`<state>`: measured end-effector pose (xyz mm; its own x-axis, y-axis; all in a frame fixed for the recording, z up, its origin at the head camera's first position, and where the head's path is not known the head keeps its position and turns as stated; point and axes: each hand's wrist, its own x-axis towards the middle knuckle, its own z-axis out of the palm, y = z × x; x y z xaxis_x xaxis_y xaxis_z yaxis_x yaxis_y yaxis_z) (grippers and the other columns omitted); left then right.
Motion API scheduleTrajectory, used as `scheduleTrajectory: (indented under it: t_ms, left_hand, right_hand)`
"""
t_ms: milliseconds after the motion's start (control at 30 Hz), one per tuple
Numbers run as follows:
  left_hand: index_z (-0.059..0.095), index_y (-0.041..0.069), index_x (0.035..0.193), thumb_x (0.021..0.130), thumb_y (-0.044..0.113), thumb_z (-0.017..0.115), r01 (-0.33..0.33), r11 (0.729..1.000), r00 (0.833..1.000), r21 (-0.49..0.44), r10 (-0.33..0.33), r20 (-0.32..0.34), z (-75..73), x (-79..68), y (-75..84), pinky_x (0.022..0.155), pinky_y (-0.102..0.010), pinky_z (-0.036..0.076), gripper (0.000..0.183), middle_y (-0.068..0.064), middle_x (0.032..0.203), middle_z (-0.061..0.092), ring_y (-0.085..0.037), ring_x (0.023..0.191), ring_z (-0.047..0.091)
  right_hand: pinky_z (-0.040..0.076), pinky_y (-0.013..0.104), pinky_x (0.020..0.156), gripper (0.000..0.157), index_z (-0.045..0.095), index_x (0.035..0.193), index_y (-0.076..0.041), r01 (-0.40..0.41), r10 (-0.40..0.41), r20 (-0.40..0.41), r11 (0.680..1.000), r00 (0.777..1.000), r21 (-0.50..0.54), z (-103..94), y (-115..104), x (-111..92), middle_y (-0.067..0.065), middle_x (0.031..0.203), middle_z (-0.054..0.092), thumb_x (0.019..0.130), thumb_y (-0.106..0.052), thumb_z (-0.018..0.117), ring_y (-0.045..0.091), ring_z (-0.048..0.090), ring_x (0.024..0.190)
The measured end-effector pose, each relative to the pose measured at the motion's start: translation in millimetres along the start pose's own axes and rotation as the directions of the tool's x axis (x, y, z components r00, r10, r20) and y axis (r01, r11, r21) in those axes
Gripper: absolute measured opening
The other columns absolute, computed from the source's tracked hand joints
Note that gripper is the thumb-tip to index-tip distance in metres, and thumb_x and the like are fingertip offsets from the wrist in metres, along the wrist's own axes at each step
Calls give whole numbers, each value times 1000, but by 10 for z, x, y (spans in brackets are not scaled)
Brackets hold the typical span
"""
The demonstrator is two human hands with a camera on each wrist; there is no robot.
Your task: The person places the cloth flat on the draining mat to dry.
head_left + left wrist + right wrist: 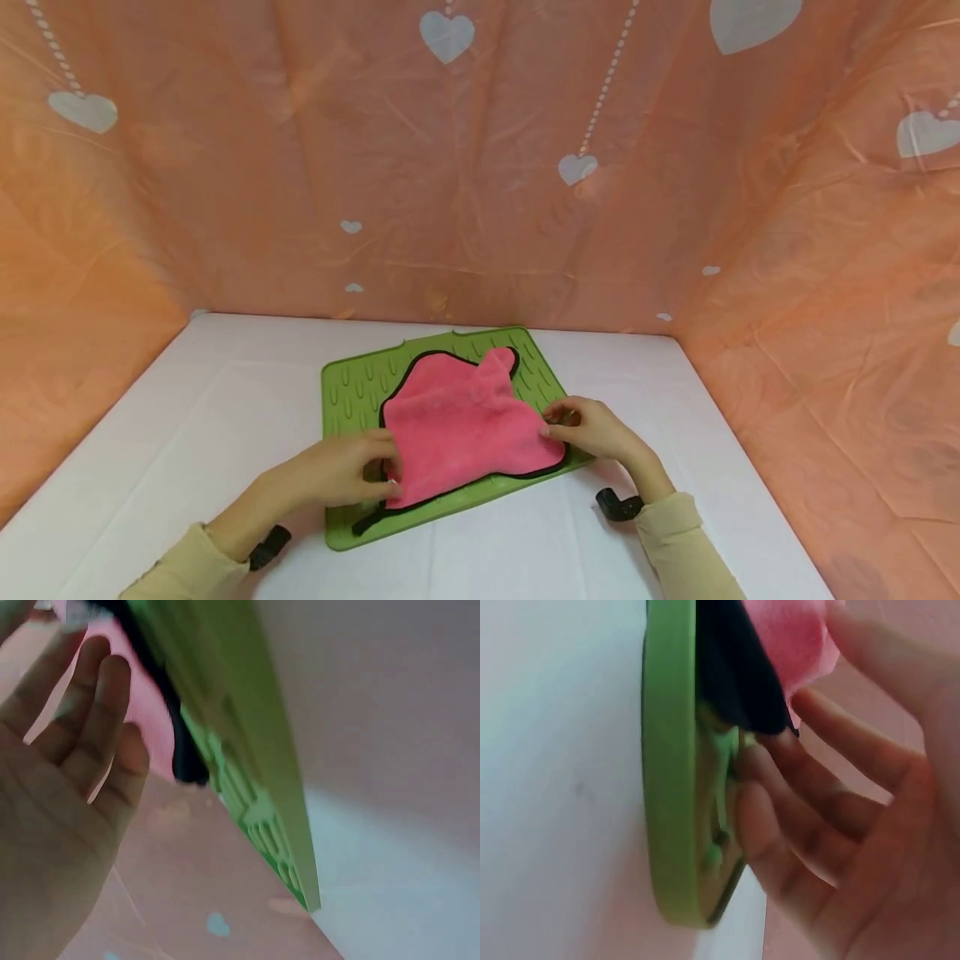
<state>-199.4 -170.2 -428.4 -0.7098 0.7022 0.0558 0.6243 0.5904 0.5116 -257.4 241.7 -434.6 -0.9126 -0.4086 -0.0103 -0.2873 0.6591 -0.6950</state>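
Observation:
A pink cloth (457,425) with black edging lies spread and slightly rumpled over a green ridged mat (348,400). Its upper right corner is folded up. My left hand (341,471) pinches the cloth's lower left edge between thumb and fingers, beside a small white label. In the left wrist view the other fingers hang loosely curled near the black edging (187,754). At the cloth's right side, my right hand (596,429) pinches the edge with thumb and forefinger. Its remaining fingers reach down to the mat's ridges, partly beneath the black edging (739,675) in the right wrist view.
The mat lies tilted on a white-covered table (247,400). Orange curtains (480,208) with pale hearts stand behind the table and along both sides. A black wrist device (618,504) is on the right wrist, another (270,547) on the left.

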Motion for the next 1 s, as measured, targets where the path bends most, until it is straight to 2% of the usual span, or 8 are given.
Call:
scheduleTrajectory:
  t_ms: [100,200,367,467,633,800,900,1000]
  left_hand:
    - [71,27,97,95,29,78,29,999,994,39,-25,-102,-100,73,-77,70,-25,52,8,16,94,59,-2,82,57]
    - [73,20,101,95,21,77,64,995,977,82,-46,-207,-204,180,-176,69,-27,52,8,14,94,62,-5,81,58]
    - [74,10,106,95,15,76,117,990,954,79,-90,-286,-307,365,-333,70,-31,53,13,2,98,68,-13,84,62]
    - [74,5,110,96,14,75,142,989,952,34,-127,-280,-327,458,-388,72,-35,53,17,-5,102,71,-17,87,64]
    - [73,4,115,95,17,77,172,983,959,-67,-183,-217,-325,565,-416,75,-36,53,24,-9,107,72,-21,92,64]
    - [74,4,114,93,13,79,157,980,968,-119,-177,-178,-279,614,-437,75,-34,53,24,-8,107,72,-21,91,64]
    - [74,5,111,93,9,77,145,980,969,-135,-168,-184,-233,613,-451,75,-33,54,18,-4,102,72,-18,89,64]
    - [75,5,108,93,4,76,132,980,970,-146,-158,-186,-192,608,-453,77,-33,55,15,-1,96,72,-15,88,65]
  right_hand:
    - [55,34,81,30,74,115,-4,23,-23,-96,1000,995,3,34,-36,33,4,103,73,95,-26,77,18,69,90]
    - [56,34,82,29,74,119,-3,32,-29,-175,999,984,14,87,-94,85,7,107,74,96,-20,75,22,71,94]
    - [57,35,81,30,73,123,-3,14,-7,-196,999,981,31,180,-215,195,9,113,75,97,-18,72,25,71,98]
    - [56,34,81,29,74,121,-6,1,7,-179,999,984,41,225,-272,270,7,113,75,95,-19,74,22,71,96]
    - [56,33,79,27,77,118,-9,-17,27,-177,998,984,60,287,-335,395,4,107,76,93,-19,77,18,72,90]
    - [57,36,83,30,75,121,-6,-20,33,-189,997,981,72,359,-342,472,9,116,75,92,-14,78,20,74,92]
    - [58,40,86,34,73,124,-5,-6,23,-200,996,980,85,390,-352,488,12,121,73,91,-13,79,24,74,94]
    - [58,42,87,38,71,126,-3,20,1,-217,996,976,92,402,-372,492,13,120,74,90,-12,79,26,74,94]
